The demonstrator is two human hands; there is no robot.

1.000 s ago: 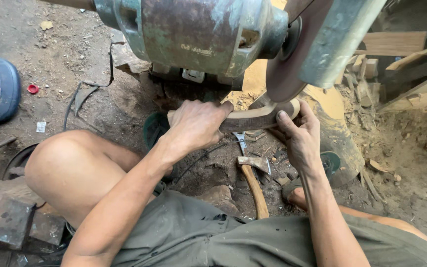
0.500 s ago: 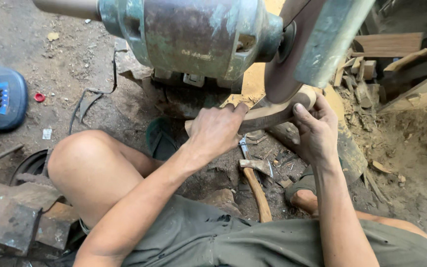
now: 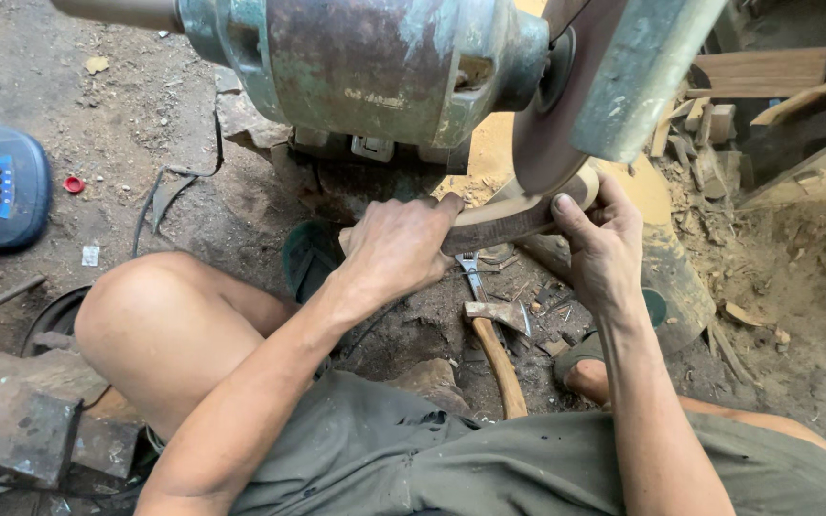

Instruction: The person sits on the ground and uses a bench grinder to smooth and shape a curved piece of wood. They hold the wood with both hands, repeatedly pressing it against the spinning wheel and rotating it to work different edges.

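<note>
a person squatting on the dirt floor (image 3: pixel 145 124) is pressing a curved wooden piece (image 3: pixel 504 222) against the grinder's disc (image 3: pixel 552 134), left hand (image 3: pixel 396 250) and right hand (image 3: pixel 604 250) pinching its ends, fingers (image 3: pixel 566 212) just beside the disc; a slip or a catch could likely drag them into it.

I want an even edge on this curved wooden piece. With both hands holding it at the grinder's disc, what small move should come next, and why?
Probably slide the curved wooden piece slightly along its arc. Only its end near the right hand meets the disc, while the stretch toward the left hand sits clear of it. Both hands grip close to the disc, so keep the shift small.
</note>
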